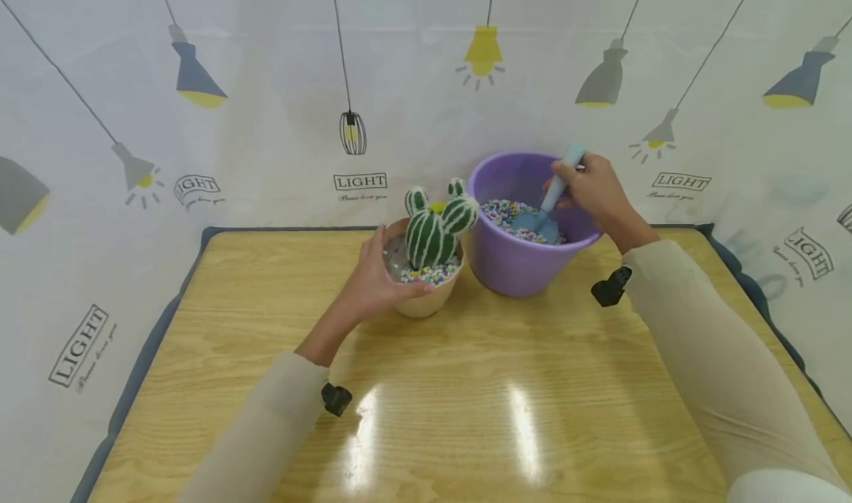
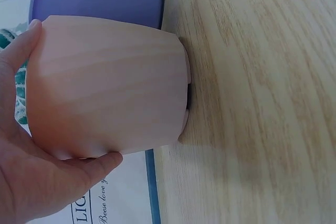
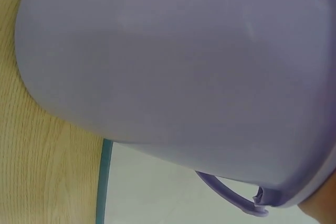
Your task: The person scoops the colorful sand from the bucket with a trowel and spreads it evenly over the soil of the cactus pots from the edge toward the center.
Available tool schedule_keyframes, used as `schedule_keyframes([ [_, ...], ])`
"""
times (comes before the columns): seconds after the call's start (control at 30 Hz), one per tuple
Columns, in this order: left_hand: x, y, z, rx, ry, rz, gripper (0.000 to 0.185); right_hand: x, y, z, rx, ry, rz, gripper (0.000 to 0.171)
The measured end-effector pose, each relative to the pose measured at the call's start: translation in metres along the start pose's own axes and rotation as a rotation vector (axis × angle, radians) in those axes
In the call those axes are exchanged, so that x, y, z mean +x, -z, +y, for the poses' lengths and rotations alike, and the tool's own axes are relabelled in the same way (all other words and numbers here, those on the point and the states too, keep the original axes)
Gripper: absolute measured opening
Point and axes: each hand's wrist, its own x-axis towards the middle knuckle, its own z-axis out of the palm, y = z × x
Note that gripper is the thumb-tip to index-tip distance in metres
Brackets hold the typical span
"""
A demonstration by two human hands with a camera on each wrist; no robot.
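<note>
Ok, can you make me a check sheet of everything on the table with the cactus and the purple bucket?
Surface: wooden table, glossy with light glare, on a blue mat edge.
Job's things: beige pot holding a toy cactus with a few coloured beads at its base; purple bucket right beside it, part filled with coloured beads; blue scoop dipped into the bucket.
Clutter: nothing seen.
Hands: left hand grips the pot's side; right hand holds the scoop's handle.
Cables: nothing seen; small black wrist cameras on both sleeves.
Surroundings: white backdrop printed with lamps and the word LIGHT.
</note>
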Motion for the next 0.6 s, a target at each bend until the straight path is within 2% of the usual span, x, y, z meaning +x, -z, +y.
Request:
schedule_keyframes([
  [0.17,0.0013,0.0000,-0.0013,0.004,0.005,-0.002,0.134,0.0011,0.0008,-0.0015,0.029,-0.039,-0.004,0.034],
  [0.4,0.0022,0.0011,-0.0018,0.012,0.007,-0.006,0.133,0.0014,0.0019,-0.0031,0.079,-0.043,-0.002,0.029],
  [0.6,0.0022,0.0021,-0.0021,0.019,0.016,-0.023,0.132,0.0002,0.0024,-0.0033,0.198,-0.060,0.002,0.029],
])
